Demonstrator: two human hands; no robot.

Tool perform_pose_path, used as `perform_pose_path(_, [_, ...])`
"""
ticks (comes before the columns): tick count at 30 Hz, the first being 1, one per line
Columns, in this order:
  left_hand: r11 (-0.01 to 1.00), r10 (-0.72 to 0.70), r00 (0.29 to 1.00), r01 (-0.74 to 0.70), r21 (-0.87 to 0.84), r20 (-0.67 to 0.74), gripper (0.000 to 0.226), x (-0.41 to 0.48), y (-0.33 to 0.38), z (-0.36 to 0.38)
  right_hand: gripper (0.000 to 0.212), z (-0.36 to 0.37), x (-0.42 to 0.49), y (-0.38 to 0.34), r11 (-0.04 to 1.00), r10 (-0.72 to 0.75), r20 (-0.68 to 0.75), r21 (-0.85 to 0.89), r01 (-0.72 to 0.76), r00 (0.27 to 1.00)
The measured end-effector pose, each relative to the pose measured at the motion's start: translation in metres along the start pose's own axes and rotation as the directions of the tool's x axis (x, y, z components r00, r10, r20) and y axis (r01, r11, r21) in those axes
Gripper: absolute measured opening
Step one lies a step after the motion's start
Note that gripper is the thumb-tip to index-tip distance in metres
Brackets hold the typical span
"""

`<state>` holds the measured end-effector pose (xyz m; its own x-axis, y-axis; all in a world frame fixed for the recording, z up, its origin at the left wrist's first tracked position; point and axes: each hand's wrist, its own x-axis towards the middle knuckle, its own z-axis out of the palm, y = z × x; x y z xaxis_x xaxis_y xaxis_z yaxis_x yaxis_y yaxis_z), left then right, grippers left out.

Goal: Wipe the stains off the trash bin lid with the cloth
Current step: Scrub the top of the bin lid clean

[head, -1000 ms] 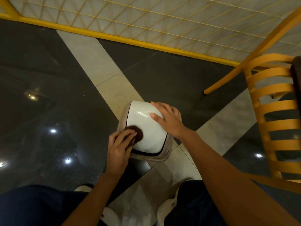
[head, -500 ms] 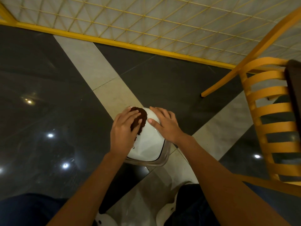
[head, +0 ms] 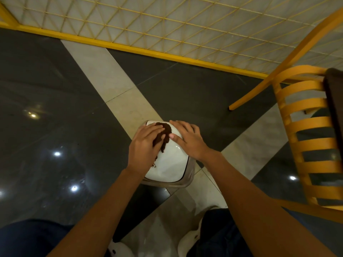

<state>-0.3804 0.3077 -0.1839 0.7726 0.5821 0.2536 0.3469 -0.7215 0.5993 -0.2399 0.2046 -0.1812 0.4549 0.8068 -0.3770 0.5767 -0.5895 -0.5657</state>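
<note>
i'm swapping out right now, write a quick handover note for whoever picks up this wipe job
Left hand: fingers pressing the brown cloth flat on the far part of the white lid.
Right hand: open, palm down on the lid's far right side, steadying the bin on the floor.
Done: near part of the lid looks clean.
Left: a small dark mark shows by the left wrist; whatever is under the cloth is hidden. Check both, then wipe on.
</note>
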Motion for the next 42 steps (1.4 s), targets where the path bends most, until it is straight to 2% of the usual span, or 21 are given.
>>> perform_pose_path(3, [0.975, -0.223, 0.974, 0.223, 0.024, 0.031, 0.024, 0.025, 0.008, 0.001, 0.052, 0.000, 0.000, 0.000, 1.000, -0.006, 0.007, 0.003, 0.006, 1.000])
perform_pose_path(5, [0.957, -0.284, 0.958, 0.280, 0.076, 0.039, 0.024, 0.037, 0.016, 0.006, 0.053, 0.000, -0.001, 0.001, 1.000, -0.001, 0.007, 0.003, 0.001, 1.000])
perform_pose_path(8, [0.981, -0.173, 0.980, 0.162, 0.106, 0.100, 0.026, 0.032, 0.024, 0.014, 0.059, -0.001, -0.003, 0.001, 1.000, -0.003, 0.006, -0.015, 0.003, 1.000])
perform_pose_path(11, [0.995, -0.051, 0.995, 0.043, 0.093, 0.089, 0.026, 0.026, 0.014, 0.009, 0.070, -0.001, -0.004, 0.000, 1.000, 0.005, 0.006, 0.026, -0.005, 1.000])
perform_pose_path(13, [0.991, -0.049, 0.996, 0.040, 0.130, 0.068, 0.025, 0.029, 0.009, 0.006, 0.077, -0.002, 0.000, 0.001, 1.000, 0.019, -0.001, 0.017, -0.019, 1.000])
perform_pose_path(14, [0.986, -0.111, 0.991, 0.101, 0.133, 0.072, 0.027, 0.031, 0.012, 0.006, 0.080, -0.003, 0.002, 0.002, 1.000, 0.019, 0.004, -0.008, -0.019, 1.000])
perform_pose_path(16, [0.953, -0.297, 0.948, 0.289, 0.087, 0.110, 0.034, 0.037, 0.024, 0.009, 0.085, -0.005, 0.004, 0.001, 0.998, 0.013, 0.023, -0.061, -0.012, 1.000])
perform_pose_path(18, [0.913, -0.401, 0.898, 0.408, -0.003, 0.179, 0.046, 0.040, 0.038, 0.013, 0.082, -0.007, 0.001, -0.001, 0.999, 0.021, -0.002, -0.037, -0.021, 1.000])
perform_pose_path(21, [0.846, -0.437, 0.862, 0.491, -0.209, 0.258, 0.056, 0.045, 0.046, 0.005, 0.071, -0.012, -0.007, -0.011, 0.998, 0.025, -0.147, 0.061, -0.016, 0.989])
perform_pose_path(24, [0.755, -0.515, 0.842, 0.534, -0.382, 0.159, 0.050, 0.045, 0.028, -0.009, 0.057, -0.007, -0.008, -0.037, 0.999, -0.036, -0.326, -0.021, 0.031, 0.945])
perform_pose_path(27, [0.722, -0.598, 0.796, 0.588, -0.365, 0.098, 0.045, 0.041, 0.002, -0.016, 0.044, 0.001, -0.003, -0.070, 1.000, -0.005, -0.407, 0.020, 0.014, 0.914])
perform_pose_path(30, [0.687, -0.616, 0.760, 0.647, -0.331, 0.206, 0.045, 0.030, -0.012, -0.013, 0.043, 0.012, 0.006, -0.097, 0.993, 0.109, -0.393, 0.074, -0.087, 0.913])
perform_pose_path(33, [0.605, -0.609, 0.719, 0.694, -0.391, 0.333, 0.045, 0.013, -0.011, -0.002, 0.047, 0.031, 0.016, -0.109, 0.982, 0.173, -0.364, -0.006, -0.188, 0.915])
perform_pose_path(35, [0.592, -0.645, 0.702, 0.709, -0.382, 0.303, 0.044, 0.007, -0.010, 0.006, 0.047, 0.039, 0.018, -0.107, 0.979, 0.122, -0.376, -0.107, -0.174, 0.919])
perform_pose_path(39, [0.726, -0.620, 0.763, 0.647, -0.235, 0.183, 0.047, 0.002, -0.009, 0.014, 0.042, 0.038, 0.020, -0.100, 0.992, -0.057, -0.323, -0.129, 0.016, 0.945])
perform_pose_path(42, [0.670, -0.669, 0.730, 0.674, -0.310, 0.139, 0.042, 0.005, -0.006, 0.015, 0.031, 0.032, 0.022, -0.093, 0.972, -0.202, -0.356, -0.188, 0.142, 0.912])
